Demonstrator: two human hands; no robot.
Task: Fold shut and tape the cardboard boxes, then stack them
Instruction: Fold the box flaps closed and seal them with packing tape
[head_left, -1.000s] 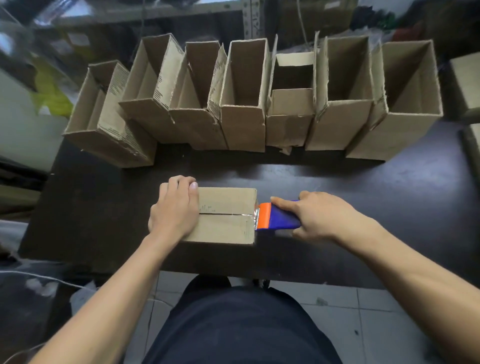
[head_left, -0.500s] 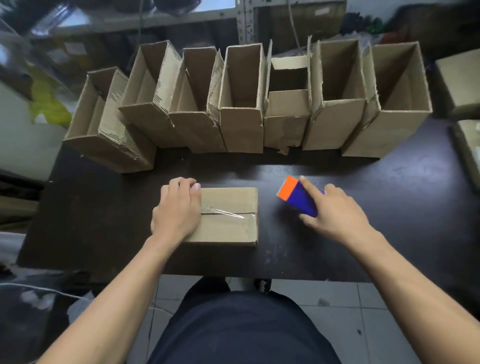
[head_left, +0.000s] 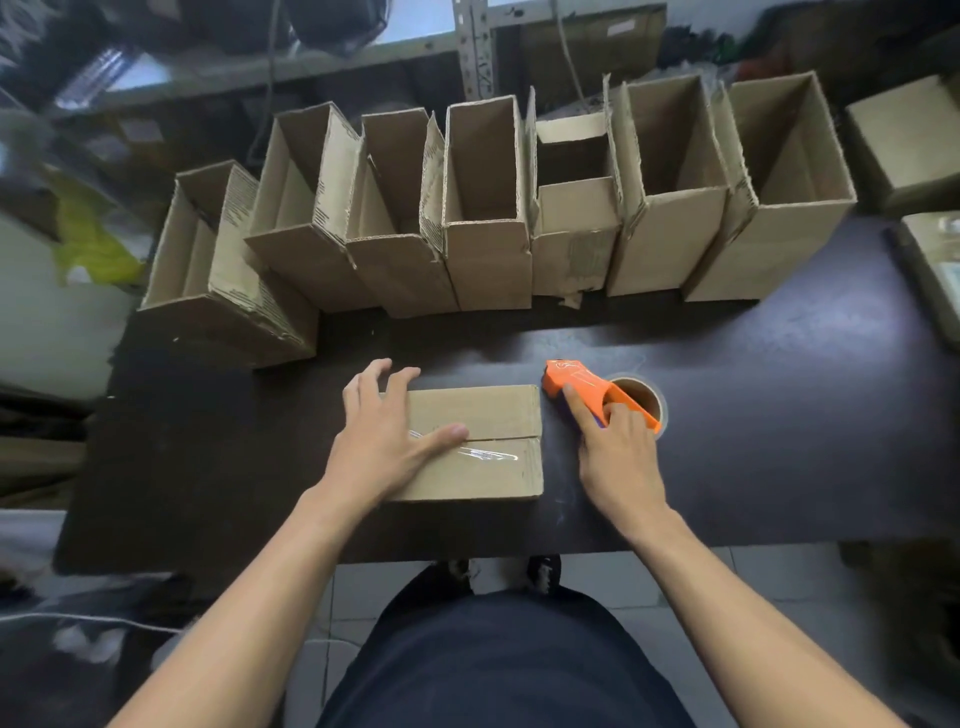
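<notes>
A: Where did the closed box (head_left: 475, 441) sit?
B: On the dark table (head_left: 779, 441), its taped seam running left to right. The left hand (head_left: 387, 441) lay flat across its left half, fingers spread, grasping nothing

A: And the other hand?
B: The right hand (head_left: 618, 457) gripped the orange tape dispenser (head_left: 587, 389), resting just right of the box; the left was nearer for lifting it

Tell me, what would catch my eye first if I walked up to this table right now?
Probably the bright orange tape dispenser, lying on the dark table under the right hand, just right of the closed box. That closed box sits front and centre with shiny clear tape along its seam, the left hand resting flat on it. Behind runs a row of open boxes, standing side by side along the far edge.
</notes>
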